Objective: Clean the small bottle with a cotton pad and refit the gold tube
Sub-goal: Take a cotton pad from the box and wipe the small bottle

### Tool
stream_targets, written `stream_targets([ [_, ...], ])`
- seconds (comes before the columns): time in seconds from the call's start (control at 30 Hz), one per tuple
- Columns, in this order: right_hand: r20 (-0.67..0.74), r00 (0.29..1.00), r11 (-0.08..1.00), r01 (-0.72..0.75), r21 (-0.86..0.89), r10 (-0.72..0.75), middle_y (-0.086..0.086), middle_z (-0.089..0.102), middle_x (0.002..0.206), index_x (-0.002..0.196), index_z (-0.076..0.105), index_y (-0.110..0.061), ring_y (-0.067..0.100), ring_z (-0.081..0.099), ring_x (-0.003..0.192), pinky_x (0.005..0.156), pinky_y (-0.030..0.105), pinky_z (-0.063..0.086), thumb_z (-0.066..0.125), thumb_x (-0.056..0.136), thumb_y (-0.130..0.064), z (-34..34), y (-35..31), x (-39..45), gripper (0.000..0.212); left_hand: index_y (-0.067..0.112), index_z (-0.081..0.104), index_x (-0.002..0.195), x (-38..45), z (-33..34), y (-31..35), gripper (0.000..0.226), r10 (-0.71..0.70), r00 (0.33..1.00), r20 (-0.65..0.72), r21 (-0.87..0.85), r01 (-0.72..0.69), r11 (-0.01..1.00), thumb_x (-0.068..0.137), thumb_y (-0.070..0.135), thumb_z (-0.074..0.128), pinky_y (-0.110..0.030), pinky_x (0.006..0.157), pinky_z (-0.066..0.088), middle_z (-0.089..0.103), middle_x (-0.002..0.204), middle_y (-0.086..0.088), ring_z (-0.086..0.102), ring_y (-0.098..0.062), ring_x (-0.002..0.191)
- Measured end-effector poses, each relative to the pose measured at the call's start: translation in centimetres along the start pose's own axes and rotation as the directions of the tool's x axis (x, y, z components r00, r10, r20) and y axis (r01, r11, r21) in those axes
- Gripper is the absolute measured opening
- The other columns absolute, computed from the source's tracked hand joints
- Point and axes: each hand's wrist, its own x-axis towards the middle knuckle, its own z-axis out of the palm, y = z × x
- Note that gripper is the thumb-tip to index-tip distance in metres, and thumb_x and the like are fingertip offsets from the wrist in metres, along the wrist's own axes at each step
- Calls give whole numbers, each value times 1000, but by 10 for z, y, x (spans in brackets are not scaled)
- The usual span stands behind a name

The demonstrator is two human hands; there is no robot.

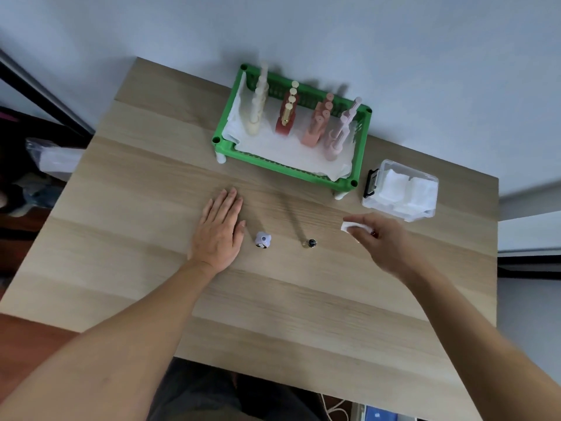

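Note:
A small pale lilac bottle (263,240) stands on the wooden table (151,208), just right of my left hand (219,227), which lies flat and open on the wood. A slim gold-rimmed tube (310,243) with a dark top stands apart, to the bottle's right. My right hand (383,238) hovers further right and pinches a white cotton pad (353,225) between thumb and fingers.
A green plastic basket (285,171) lined with white paper holds rows of cream, red, salmon and pink bottles at the back. A clear box (400,189) of white cotton pads sits at its right, near the table's right edge.

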Motion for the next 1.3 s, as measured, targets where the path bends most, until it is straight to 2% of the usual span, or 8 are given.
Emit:
stream_targets([
  [0.2, 28, 1000, 1000, -10, -6, 10, -13, 58, 97, 111, 74, -37, -6, 58, 83, 75, 14, 40, 63, 98, -28, 13, -3, -20, 20, 8, 38, 156, -1, -4, 1, 60, -11, 999, 38, -9, 11, 1000, 105, 38, 28, -45, 128, 20, 31, 167, -9, 27, -26, 156],
  [0.33, 12, 997, 991, -81, 103, 80, -6, 71, 83, 98, 73, -43, 8, 68, 71, 69, 28, 56, 66, 97, -20, 34, -1, -41, 24, 9, 35, 158, 0, -7, 0, 57, -10, 999, 45, -34, 11, 999, 107, 35, 36, -44, 129, 17, 28, 169, -7, 24, -24, 158],
  [0.4, -2, 991, 975, -133, 178, 136, -7, 75, 75, 96, 75, -38, 8, 70, 67, 65, 28, 60, 70, 94, -18, 48, -1, -51, 21, 10, 34, 158, 0, -8, 0, 56, -14, 999, 45, -57, 17, 998, 107, 31, 45, -43, 130, 16, 27, 169, -7, 22, -24, 158],
  [0.63, -24, 970, 909, -217, 357, 241, 3, 75, 71, 91, 81, -29, 10, 68, 62, 60, 26, 59, 78, 88, -19, 97, -13, -73, 12, 9, 35, 157, 2, -19, 0, 57, -15, 997, 82, -139, 26, 990, 105, 26, 52, -40, 130, 10, 24, 170, -7, 19, -24, 159],
  [0.8, -14, 965, 865, -229, 446, 262, -2, 78, 78, 96, 81, -27, 12, 71, 63, 58, 24, 57, 74, 89, -13, 118, -31, -72, 17, 8, 38, 156, 3, -25, -1, 55, -1, 995, 98, -179, 18, 984, 106, 25, 51, -39, 130, 10, 22, 170, -7, 16, -24, 160],
  [0.97, -87, 964, 897, -197, 397, 250, 0, 76, 80, 105, 75, -19, 15, 72, 68, 67, 32, 60, 69, 94, -11, 133, -45, -67, 15, 2, 54, 144, 0, -31, -3, 44, 48, 996, 78, -262, -27, 965, 103, 17, 57, -46, 129, 18, 34, 165, -13, 26, -29, 157],
  [1.13, -207, 975, 976, -40, 214, 86, 4, 78, 93, 112, 76, -8, 14, 73, 78, 77, 19, 56, 68, 93, -4, 135, -61, -58, 21, 2, 67, 128, -10, -32, -3, 33, 96, 994, 51, -321, -75, 944, 97, 12, 67, -48, 124, 33, 53, 152, -16, 45, -32, 146],
  [1.3, -335, 935, 989, 141, 48, -117, 5, 74, 100, 110, 77, -4, 8, 62, 73, 77, 4, 44, 69, 90, 1, 132, -77, -40, 23, 6, 70, 122, -15, -32, 4, 41, 125, 990, 62, -357, -95, 929, 84, 19, 80, -45, 115, 44, 59, 144, -11, 51, -30, 140],
])
